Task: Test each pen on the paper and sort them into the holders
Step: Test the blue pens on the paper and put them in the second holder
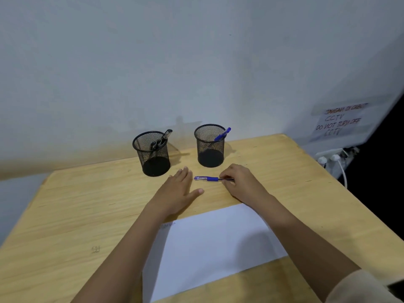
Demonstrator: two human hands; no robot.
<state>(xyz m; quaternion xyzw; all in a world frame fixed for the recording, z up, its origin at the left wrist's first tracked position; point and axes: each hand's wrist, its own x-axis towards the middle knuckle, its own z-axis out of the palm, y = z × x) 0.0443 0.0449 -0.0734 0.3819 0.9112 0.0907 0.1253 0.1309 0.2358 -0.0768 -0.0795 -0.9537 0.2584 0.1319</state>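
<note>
Wooden tabletop (pixel 87 204), head view. The left hand (pixel 178 189) lies flat, fingers spread. The right hand (pixel 242 182) pinches one end of a blue pen (pixel 206 178) lying just before the left holder (pixel 153 154) and right holder (pixel 209 147), beyond the paper (pixel 207 248).

Free tabletop (pixel 76 204) left of holder (pixel 153 154) (mesh)

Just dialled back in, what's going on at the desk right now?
A person is sorting pens at a light wooden table. The right hand pinches one end of a blue ballpoint pen lying on the wood, between the holders and the white paper sheet. The left hand rests flat beside it, fingers straight. The left black mesh holder has dark pens in it; the right black mesh holder has one other blue pen.
</note>
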